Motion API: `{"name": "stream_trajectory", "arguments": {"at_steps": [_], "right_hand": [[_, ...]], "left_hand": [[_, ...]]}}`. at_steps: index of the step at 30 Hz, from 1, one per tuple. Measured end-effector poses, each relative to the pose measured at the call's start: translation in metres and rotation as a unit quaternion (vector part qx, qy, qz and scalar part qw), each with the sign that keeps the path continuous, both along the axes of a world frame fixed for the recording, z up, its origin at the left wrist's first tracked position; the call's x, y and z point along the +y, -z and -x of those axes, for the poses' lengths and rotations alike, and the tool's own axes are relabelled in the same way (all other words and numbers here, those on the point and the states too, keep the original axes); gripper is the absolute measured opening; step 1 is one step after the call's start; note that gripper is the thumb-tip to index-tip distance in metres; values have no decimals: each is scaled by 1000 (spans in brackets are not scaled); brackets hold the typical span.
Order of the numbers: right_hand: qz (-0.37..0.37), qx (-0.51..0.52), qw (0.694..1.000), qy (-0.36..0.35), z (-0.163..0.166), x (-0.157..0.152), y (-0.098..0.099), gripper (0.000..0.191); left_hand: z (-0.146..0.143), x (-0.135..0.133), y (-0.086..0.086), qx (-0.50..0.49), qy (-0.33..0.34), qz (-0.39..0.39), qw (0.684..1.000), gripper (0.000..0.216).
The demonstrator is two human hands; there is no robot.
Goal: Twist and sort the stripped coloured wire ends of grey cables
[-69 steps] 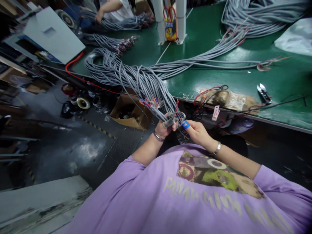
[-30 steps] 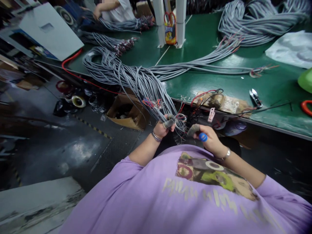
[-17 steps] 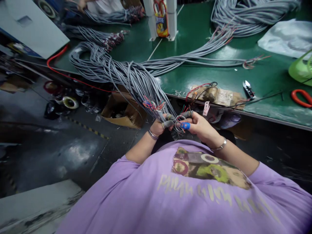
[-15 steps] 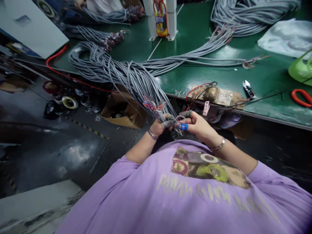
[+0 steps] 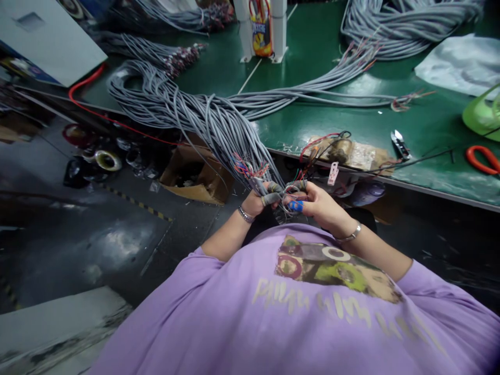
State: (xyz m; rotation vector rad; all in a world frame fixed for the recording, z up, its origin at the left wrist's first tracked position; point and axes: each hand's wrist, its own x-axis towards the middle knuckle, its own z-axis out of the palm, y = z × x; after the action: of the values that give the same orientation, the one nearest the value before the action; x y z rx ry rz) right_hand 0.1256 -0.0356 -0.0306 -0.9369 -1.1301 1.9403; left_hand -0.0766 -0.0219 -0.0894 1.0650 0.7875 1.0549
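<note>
A thick bundle of grey cables [image 5: 219, 125] hangs off the left end of the green table [image 5: 351, 125], its stripped ends fanning into thin coloured wires [image 5: 250, 169]. My left hand [image 5: 260, 200], with grey finger cots, is closed around one grey cable end just below the table edge. Close beside it, my right hand [image 5: 318, 204], with a blue cot on the thumb, pinches the thin coloured wires of that same end. The two hands nearly touch in front of my purple shirt.
On the table lie more grey cable bundles [image 5: 406, 26], small cutters [image 5: 399, 143], a taped cardboard pad with wires [image 5: 347, 152], a red-handled tool [image 5: 482, 159], a green object [image 5: 484, 112] and a plastic bag [image 5: 461, 62]. An open cardboard box [image 5: 195, 177] and tape rolls [image 5: 103, 160] sit on the floor.
My right hand, which had pulled away to the right a second ago, has come back to the left hand and closed on the wire ends. The view has shifted slightly.
</note>
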Motion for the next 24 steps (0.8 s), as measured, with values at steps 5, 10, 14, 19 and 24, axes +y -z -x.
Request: {"name": "stream_trajectory", "arguments": {"at_steps": [5,10,14,19,24], "right_hand": [[-5,-17,1000,16,4,0,1,56],[-5,-48,999,3,5,3,5,53],[0,-48,999,4,2,7,4,48],[98,17,994,-40,2,15,-1,26],[201,67,973,-95,12,24,2,21]], "left_hand": [[1,0,-1,-2,17,-6,1000,45],[3,1,-1,-1,28,1,1000,47],[10,4,-1,1,50,0,999,49],[25,8,-7,37,121,-12,992,49],[31,13,-14,84,202,-46,975,43]]}}
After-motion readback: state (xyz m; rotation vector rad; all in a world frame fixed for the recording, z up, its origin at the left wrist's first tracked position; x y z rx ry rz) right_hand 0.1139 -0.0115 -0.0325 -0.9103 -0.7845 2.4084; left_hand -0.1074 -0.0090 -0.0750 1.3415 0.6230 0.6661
